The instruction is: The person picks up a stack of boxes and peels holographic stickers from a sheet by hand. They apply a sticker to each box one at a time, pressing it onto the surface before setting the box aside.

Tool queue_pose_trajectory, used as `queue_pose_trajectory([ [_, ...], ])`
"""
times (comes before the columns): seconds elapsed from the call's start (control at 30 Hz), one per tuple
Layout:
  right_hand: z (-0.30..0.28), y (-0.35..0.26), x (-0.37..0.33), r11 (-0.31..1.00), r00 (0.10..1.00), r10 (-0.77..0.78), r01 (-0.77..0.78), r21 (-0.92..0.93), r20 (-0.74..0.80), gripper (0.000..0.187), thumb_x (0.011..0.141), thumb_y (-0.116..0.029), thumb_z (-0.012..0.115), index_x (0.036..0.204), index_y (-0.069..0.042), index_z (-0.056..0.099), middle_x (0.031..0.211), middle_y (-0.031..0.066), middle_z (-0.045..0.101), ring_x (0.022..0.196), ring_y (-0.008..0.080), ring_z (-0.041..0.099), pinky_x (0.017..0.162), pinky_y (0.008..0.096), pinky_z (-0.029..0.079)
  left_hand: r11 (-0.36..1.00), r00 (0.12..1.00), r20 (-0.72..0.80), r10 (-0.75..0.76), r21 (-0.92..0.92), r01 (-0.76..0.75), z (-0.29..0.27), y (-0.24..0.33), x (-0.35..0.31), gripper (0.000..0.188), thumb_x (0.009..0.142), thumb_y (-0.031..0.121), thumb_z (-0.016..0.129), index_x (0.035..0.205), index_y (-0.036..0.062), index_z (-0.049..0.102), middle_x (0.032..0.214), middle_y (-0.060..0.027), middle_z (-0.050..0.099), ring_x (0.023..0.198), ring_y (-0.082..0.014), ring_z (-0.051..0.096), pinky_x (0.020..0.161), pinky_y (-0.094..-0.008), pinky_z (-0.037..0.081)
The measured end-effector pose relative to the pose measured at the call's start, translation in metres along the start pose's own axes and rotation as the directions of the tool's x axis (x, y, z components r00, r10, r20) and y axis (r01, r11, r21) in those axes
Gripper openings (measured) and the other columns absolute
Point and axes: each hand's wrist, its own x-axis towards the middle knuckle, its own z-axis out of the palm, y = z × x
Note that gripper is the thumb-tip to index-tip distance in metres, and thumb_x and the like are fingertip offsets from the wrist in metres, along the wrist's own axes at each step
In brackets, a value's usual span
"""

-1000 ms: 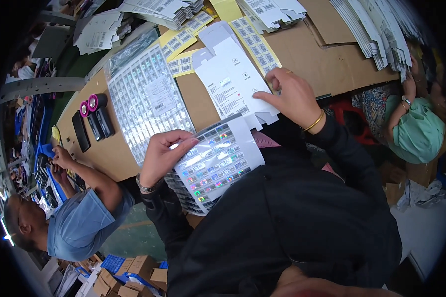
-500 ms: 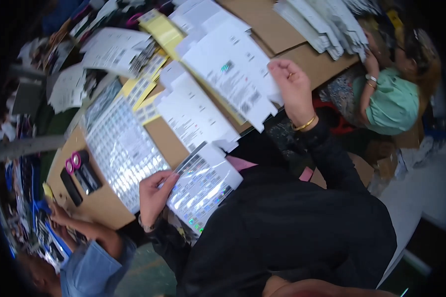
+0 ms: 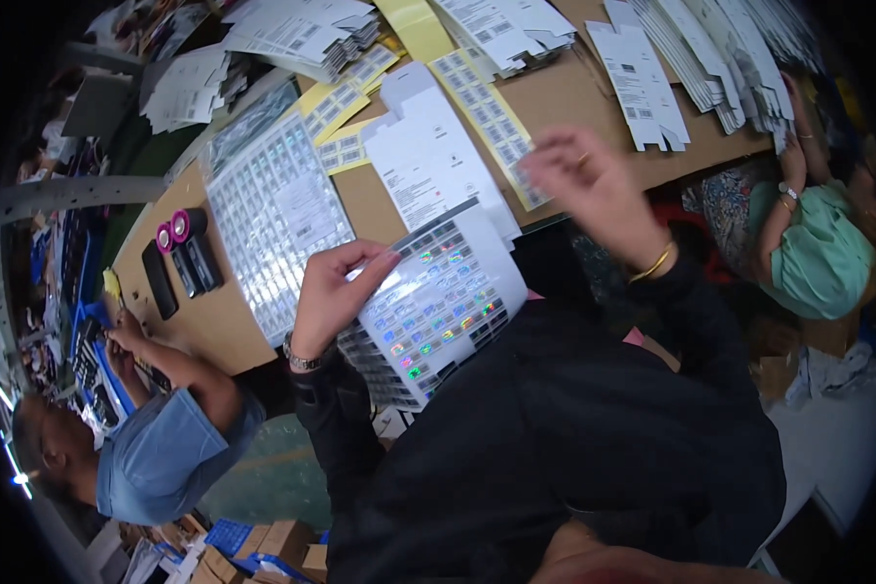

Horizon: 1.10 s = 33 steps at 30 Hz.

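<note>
My left hand (image 3: pixel 333 297) pinches the upper left edge of a sheet of shiny holographic stickers (image 3: pixel 438 302), thumb on top. The sheet tilts in front of my body, and part of its white backing shows bare at the right. My right hand (image 3: pixel 594 190) is lifted near the table's front edge, close to a yellow strip of printed labels (image 3: pixel 492 127). Motion smears its fingers, and whether anything small is between them I cannot make out. Just beyond the sheet lies a flat white printed carton (image 3: pixel 433 156).
A bagged sheet of shiny stickers (image 3: pixel 277 214) lies left, beside pink-ended rolls (image 3: pixel 190 248) and a black bar (image 3: pixel 160 279). Flat cartons (image 3: pixel 297 34) are stacked at the back; one single carton (image 3: pixel 638 83) lies right. People work at left (image 3: pixel 170 448) and right (image 3: pixel 818 243).
The carton under my right hand has gone to the right side of the table, uncovering the yellow label strip. My right hand is now away from it. The view has shifted.
</note>
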Motion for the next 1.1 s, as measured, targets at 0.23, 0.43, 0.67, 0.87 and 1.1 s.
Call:
queue_pose_trajectory([
  [0.23,0.063,0.030,-0.010,0.993,0.975,0.091,-0.104,0.054,0.203,0.025,0.097,0.001,0.072,0.108,-0.006,0.050,0.098,0.0030,0.069,0.090,0.0053,0.065,0.078,0.0189,0.052,0.999,1.000,0.004,-0.005,-0.044,0.005,-0.001,0.011,0.007,0.024,0.099,0.018,0.074,0.104,-0.0055,0.076,0.085,-0.0008,0.074,0.079,-0.0048,0.061,0.070,-0.0227,0.049],
  [0.43,0.072,0.041,-0.005,0.978,0.995,0.075,-0.086,0.191,0.064,0.028,0.099,0.005,0.068,0.109,-0.005,0.044,0.100,0.0107,0.073,0.090,0.0089,0.071,0.076,0.0205,0.057,0.996,0.995,-0.063,0.076,0.057,-0.072,0.005,0.007,0.016,0.027,0.100,0.021,0.074,0.105,-0.0050,0.075,0.083,0.0007,0.072,0.076,-0.0039,0.059,0.067,-0.0219,0.048],
  [0.67,0.070,0.048,-0.005,0.972,0.997,0.072,-0.079,0.221,0.040,0.029,0.100,0.005,0.066,0.112,-0.005,0.042,0.105,0.0179,0.075,0.094,0.0140,0.074,0.078,0.0247,0.061,0.997,0.999,-0.039,0.014,-0.073,-0.017,0.010,0.003,0.025,0.027,0.102,0.022,0.073,0.105,-0.0043,0.076,0.082,0.0018,0.071,0.076,-0.0017,0.058,0.066,-0.0198,0.045],
  [0.87,0.070,0.051,-0.007,0.968,0.997,0.069,-0.077,0.237,0.039,0.028,0.100,0.004,0.066,0.111,-0.005,0.043,0.106,0.0186,0.076,0.094,0.0140,0.074,0.078,0.0245,0.061,0.979,1.000,0.013,0.012,-0.202,-0.009,0.010,-0.009,0.028,0.026,0.103,0.021,0.072,0.105,-0.0042,0.076,0.084,0.0018,0.072,0.078,-0.0007,0.058,0.067,-0.0184,0.046],
  [1.1,0.068,0.046,-0.006,0.966,0.997,0.074,-0.078,0.245,0.024,0.029,0.100,0.003,0.067,0.111,-0.005,0.042,0.105,0.0177,0.076,0.093,0.0124,0.073,0.076,0.0231,0.060,0.952,0.998,0.042,0.037,-0.305,-0.023,0.005,-0.008,0.025,0.026,0.102,0.012,0.070,0.123,-0.0029,0.072,0.096,-0.0015,0.076,0.085,-0.0031,0.064,0.076,-0.0188,0.050],
])
